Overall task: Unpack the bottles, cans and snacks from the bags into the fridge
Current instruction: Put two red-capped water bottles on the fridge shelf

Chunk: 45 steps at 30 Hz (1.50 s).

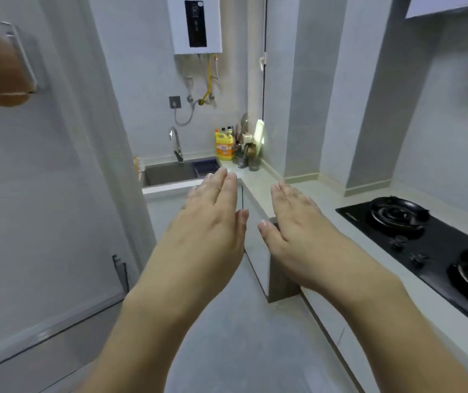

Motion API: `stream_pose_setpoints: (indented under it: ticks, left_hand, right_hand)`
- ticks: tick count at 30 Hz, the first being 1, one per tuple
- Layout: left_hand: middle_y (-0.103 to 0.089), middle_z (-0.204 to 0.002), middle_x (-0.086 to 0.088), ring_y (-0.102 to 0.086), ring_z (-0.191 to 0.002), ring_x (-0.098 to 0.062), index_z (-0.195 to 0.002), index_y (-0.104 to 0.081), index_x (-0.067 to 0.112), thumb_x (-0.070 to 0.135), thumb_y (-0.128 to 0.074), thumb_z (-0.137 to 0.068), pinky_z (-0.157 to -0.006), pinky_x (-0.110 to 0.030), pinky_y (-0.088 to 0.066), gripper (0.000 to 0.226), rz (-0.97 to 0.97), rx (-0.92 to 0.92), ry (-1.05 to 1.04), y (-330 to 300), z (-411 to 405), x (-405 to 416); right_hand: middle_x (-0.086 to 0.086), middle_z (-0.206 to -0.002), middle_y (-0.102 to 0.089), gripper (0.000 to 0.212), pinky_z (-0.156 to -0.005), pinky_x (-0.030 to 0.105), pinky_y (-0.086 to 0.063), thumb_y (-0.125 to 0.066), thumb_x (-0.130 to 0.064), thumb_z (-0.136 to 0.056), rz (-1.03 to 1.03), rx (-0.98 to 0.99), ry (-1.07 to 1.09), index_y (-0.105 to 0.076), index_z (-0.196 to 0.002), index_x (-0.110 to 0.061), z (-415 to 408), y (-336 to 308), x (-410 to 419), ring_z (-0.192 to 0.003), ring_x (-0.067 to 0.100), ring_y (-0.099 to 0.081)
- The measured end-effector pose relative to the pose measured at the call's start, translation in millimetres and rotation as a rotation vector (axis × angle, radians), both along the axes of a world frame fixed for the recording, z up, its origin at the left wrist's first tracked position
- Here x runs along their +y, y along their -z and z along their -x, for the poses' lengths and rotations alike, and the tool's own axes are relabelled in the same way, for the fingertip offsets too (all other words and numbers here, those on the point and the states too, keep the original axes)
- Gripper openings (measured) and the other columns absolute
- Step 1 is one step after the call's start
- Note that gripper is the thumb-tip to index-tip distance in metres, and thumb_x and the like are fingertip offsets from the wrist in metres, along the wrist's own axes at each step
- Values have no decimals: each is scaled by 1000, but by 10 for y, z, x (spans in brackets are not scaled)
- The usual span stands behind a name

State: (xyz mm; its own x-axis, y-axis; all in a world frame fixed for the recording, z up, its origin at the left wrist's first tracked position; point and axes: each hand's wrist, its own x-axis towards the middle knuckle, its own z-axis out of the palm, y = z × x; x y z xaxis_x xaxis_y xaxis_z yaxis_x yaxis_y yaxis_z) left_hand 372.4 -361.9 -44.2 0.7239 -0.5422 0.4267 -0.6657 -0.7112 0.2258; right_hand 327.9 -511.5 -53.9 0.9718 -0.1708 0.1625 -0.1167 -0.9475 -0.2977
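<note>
No bags, bottles, cans or snacks in frame, so where they lie and which way their long axes point cannot be told. The tall pale panel filling the left of the frame may be the fridge [42, 180]; not certain (no handle or seam clearly shown).

Left hand [210, 222] and right hand [298, 222] are both held out in mid-frame, palms down, fingers straight and together, holding nothing, thumbs near each other but apart. They hover over the floor in front of the cabinet corner, touching no surface.

At upper left edge, a blurred skin-coloured shape against a clear plastic piece [25, 52]; too blurred to say what.

Outward: sink [170, 173] with faucet [176, 146] in centre, yellow detergent bottle [224, 147] on the table just right of it, water heater [194, 24] at top centre, black gas stove [425, 245] on the table at right.

Risk, as a judgement: task items are out of view, so a blind reach or turn could knock the table corner or the stove knobs.
</note>
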Motion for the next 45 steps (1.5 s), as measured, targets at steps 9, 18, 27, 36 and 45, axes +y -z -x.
stream_pose_setpoints:
  ticks: [9, 18, 27, 36, 45]
  left_hand:
    - [5, -164, 8, 7, -149, -6, -156, 1, 24, 40, -23, -105, -109, -16, 9, 59, 4, 38, 334, 29, 98, -1425]
    - [0, -164, 6, 3, -150, -7, -157, -4, 21, 38, -23, -105, -106, -14, 10, 57, 23, 19, 647, 79, 628, -2892]
    - [-7, -164, 4, -4, -150, -9, -157, -11, 19, 37, -25, -105, -107, -14, 5, 56, 9, 14, 952, 180, 1164, -4117]
    - [-3, -164, 6, -2, -150, -10, -157, -9, 19, 35, -26, -105, -113, -16, 0, 56, -53, 47, 1228, 359, 1220, -5319]
    - [-10, -163, 11, -6, -148, -5, -156, -14, 22, 32, -32, -105, -106, -10, -2, 55, -69, 171, 1451, 677, 1213, -6444]
  right_hand:
    - [0, -161, 15, 64, -117, 28, 9, -23, -39, -104, -25, -12, 372, 8, -154, -14, 649, 47, -1197, -147, 11, 14]
    - [2, -162, 13, 63, -118, 28, 7, -25, -38, -104, -7, -20, 690, 3, -154, -13, 1535, 105, -2312, -148, 11, 11]
    - [1, -161, 14, 63, -115, 25, 9, -24, -37, -104, -48, -12, 986, 5, -155, -13, 2311, 210, -3078, -148, 11, 12]
    - [1, -162, 11, 62, -114, 23, 7, -28, -31, -103, -57, 14, 1261, 1, -155, -14, 2604, 471, -3864, -148, 11, 9]
    - [-1, -163, 1, 63, -118, 26, -3, -33, -31, -101, -112, 53, 1521, -6, -155, -15, 2803, 774, -4511, -149, 12, 0]
